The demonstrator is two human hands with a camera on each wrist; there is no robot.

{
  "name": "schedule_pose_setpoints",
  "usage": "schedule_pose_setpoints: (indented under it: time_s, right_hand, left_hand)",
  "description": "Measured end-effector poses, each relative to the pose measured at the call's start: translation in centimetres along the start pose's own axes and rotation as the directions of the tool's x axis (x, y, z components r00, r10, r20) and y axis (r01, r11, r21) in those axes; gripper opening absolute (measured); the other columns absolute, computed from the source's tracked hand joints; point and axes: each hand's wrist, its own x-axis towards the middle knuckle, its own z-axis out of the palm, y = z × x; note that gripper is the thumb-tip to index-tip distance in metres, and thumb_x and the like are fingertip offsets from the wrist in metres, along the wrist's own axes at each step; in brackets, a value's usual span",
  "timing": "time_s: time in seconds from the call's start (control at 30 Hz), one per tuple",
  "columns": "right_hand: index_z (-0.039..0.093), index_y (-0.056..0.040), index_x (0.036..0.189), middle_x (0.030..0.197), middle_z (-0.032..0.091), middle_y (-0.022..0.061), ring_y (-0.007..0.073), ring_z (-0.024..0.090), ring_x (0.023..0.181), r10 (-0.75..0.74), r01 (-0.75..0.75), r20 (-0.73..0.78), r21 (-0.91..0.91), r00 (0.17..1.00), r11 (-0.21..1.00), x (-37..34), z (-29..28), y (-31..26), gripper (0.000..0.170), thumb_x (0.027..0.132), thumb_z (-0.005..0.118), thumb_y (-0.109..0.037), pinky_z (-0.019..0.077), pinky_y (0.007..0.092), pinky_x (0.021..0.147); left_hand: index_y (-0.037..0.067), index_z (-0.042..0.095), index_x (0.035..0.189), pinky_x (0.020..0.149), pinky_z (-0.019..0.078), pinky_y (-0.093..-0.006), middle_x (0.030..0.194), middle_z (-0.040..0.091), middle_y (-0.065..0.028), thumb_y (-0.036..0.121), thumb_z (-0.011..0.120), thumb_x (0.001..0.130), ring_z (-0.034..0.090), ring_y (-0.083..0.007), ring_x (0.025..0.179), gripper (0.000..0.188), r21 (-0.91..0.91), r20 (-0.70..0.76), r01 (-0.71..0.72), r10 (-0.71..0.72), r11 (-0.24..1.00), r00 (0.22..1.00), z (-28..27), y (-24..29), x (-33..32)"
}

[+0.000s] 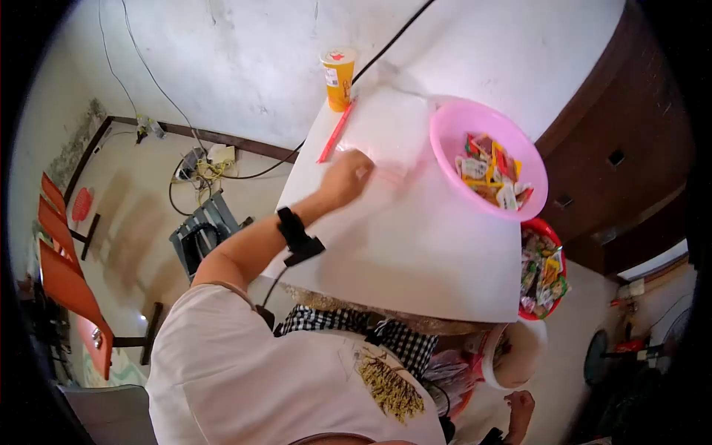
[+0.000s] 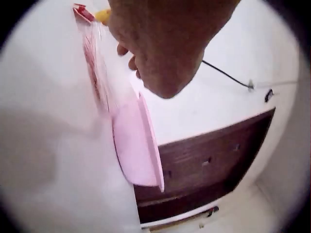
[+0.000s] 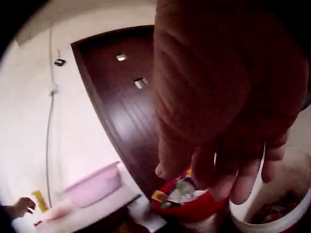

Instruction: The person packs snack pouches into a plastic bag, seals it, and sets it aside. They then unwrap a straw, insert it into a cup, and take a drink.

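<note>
My left hand is above the white table, its fingers bent, with nothing visible in their grasp. Beside its knuckles lies clear plastic wrap with reddish streaks, blurred toward the pink basin. Small colourful snack packets fill part of that basin. A slim red strip lies on the table beyond the hand, near a yellow cup with a lid. Off the table, my right hand hangs with loose fingers in front of a red basin and a white bucket.
More packets fill the red basin beside the table's right edge. A dark wooden door is at the right. An orange row of seats and a dark folded chair stand left. A black cable runs behind the table.
</note>
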Motion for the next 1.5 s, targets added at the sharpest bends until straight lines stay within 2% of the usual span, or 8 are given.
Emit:
schedule_pose_setpoints:
  time_s: [0.33, 0.53, 0.63, 0.7, 0.83, 0.97, 1.17, 1.5]
  right_hand:
    - [0.063, 0.0015, 0.085, 0.082, 0.063, 0.0051, 0.0106, 0.057, 0.076, -0.266, 0.287, 0.278, -0.037, 0.923, 0.957, -4.8, 8.5, -17.5, 0.009, 0.082, 0.055, -0.001, 0.0458, 0.0241, 0.071]
    - [0.061, 0.0001, 0.092, 0.082, 0.061, 0.0076, 0.0156, 0.056, 0.074, -0.431, 0.481, 0.398, -0.03, 0.81, 0.876, -3.7, 12.7, -24.8, 0.012, 0.085, 0.058, -0.009, 0.0446, 0.0287, 0.067]
    - [0.06, -0.0003, 0.099, 0.086, 0.062, 0.0095, 0.0161, 0.057, 0.078, -0.594, 0.664, 0.451, 0.007, 0.666, 0.748, -2.6, 16.2, -28.7, 0.018, 0.081, 0.06, -0.005, 0.0456, 0.029, 0.069]
    - [0.06, 0.0, 0.101, 0.092, 0.064, 0.0094, 0.0155, 0.059, 0.083, -0.692, 0.727, 0.403, 0.089, 0.599, 0.681, -1.6, 19.6, -31.1, 0.015, 0.087, 0.057, -0.007, 0.0459, 0.0271, 0.074]
    - [0.048, 0.0003, 0.124, 0.119, 0.058, 0.0128, 0.0212, 0.056, 0.11, -0.641, 0.351, 0.4, 0.59, 0.655, 0.727, 0.6, 27.4, -36.4, 0.032, 0.099, 0.046, -0.019, 0.0452, 0.0312, 0.092]
    - [0.042, -0.0025, 0.128, 0.123, 0.054, 0.0112, 0.0184, 0.056, 0.107, -0.716, 0.06, 0.352, 0.875, 0.603, 0.48, 1.1, 32.1, -39.8, 0.036, 0.099, 0.047, -0.022, 0.0478, 0.0316, 0.087]
    - [0.056, -0.0028, 0.107, 0.099, 0.062, 0.0048, 0.0096, 0.058, 0.084, -0.776, 0.345, 0.08, 0.864, 0.625, 0.368, 0.9, 30.5, -39.8, 0.02, 0.095, 0.055, -0.02, 0.0497, 0.0247, 0.069]
    - [0.054, -0.0062, 0.109, 0.082, 0.053, 0.001, 0.0125, 0.051, 0.073, -0.79, 0.101, 0.218, 0.938, 0.573, 0.332, -2.3, 29.7, -40.2, 0.025, 0.098, 0.048, -0.027, 0.0471, 0.033, 0.076]
  left_hand:
    - [0.001, 0.061, 0.095, 0.078, 0.0483, -0.0443, 0.098, 0.062, -0.0192, 0.023, 0.058, 0.082, 0.06, -0.0357, 0.095, 0.025, 0.501, 0.072, 0.444, -0.547, 0.743, 0.834, -2.8, -8.9, 6.1]
    - [0.002, 0.061, 0.094, 0.075, 0.0501, -0.0443, 0.093, 0.065, -0.0182, 0.016, 0.053, 0.083, 0.062, -0.0349, 0.093, 0.019, 0.421, 0.052, 0.528, -0.601, 0.738, 0.798, -4.9, -11.4, 3.3]
    - [0.003, 0.058, 0.097, 0.063, 0.0509, -0.0407, 0.081, 0.065, -0.0141, 0.019, 0.051, 0.086, 0.064, -0.0298, 0.075, 0.021, 0.245, -0.024, 0.336, -0.341, 0.909, 0.94, -6.6, -12.5, -1.8]
    - [0.007, 0.056, 0.095, 0.046, 0.0409, -0.027, 0.065, 0.053, -0.004, 0.019, 0.045, 0.094, 0.05, -0.0137, 0.051, 0.016, -0.138, 0.252, 0.705, -0.663, 0.696, 0.705, -10.2, -4.0, -3.7]
    - [0.005, 0.052, 0.102, 0.042, 0.0297, -0.0184, 0.064, 0.043, 0.0042, 0.034, 0.042, 0.099, 0.035, -0.0027, 0.048, 0.031, -0.609, 0.457, 0.58, -0.358, 0.541, 0.814, -10.0, 2.6, -10.1]
    - [0.005, 0.053, 0.102, 0.053, 0.0308, -0.0167, 0.069, 0.041, 0.0075, 0.023, 0.047, 0.098, 0.034, -0.0019, 0.059, 0.02, -0.665, 0.469, 0.517, -0.239, 0.539, 0.851, -8.0, 7.5, -13.5]
    - [0.002, 0.054, 0.102, 0.054, 0.0368, -0.0218, 0.066, 0.045, 0.003, 0.021, 0.05, 0.097, 0.04, -0.0057, 0.059, 0.02, -0.558, 0.395, 0.408, -0.201, 0.722, 0.896, -6.8, 8.4, -14.9]
    - [0.002, 0.054, 0.104, 0.054, 0.0385, -0.0242, 0.064, 0.046, -0.0007, 0.019, 0.049, 0.097, 0.041, -0.0094, 0.058, 0.019, -0.487, 0.304, 0.282, -0.142, 0.827, 0.942, -5.7, 10.7, -15.8]
